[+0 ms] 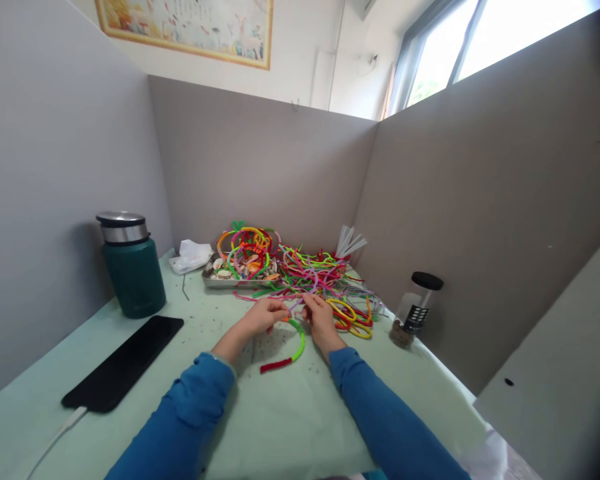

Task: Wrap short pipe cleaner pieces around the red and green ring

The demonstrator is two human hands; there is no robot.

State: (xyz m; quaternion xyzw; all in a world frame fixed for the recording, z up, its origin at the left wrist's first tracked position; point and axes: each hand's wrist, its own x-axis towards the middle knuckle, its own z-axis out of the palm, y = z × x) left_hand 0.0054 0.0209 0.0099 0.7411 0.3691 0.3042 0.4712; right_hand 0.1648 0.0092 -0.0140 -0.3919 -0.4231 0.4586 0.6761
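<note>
My left hand pinches the upper end of a curved band of wound pipe cleaners, which runs from orange at my fingers through bright green to dark red. The band's red end hangs free over the table. Close by on the right, my right hand has its fingers closed on a thin purple pipe cleaner that stretches across to the left fingertips. Just beyond both hands lies a tangled pile of coloured pipe cleaners.
A metal tray holds shells and finished-looking rings. Tissues, a teal bottle and a black phone with a cable are on the left. On the right stands a black-lidded jar. Grey partitions enclose the table.
</note>
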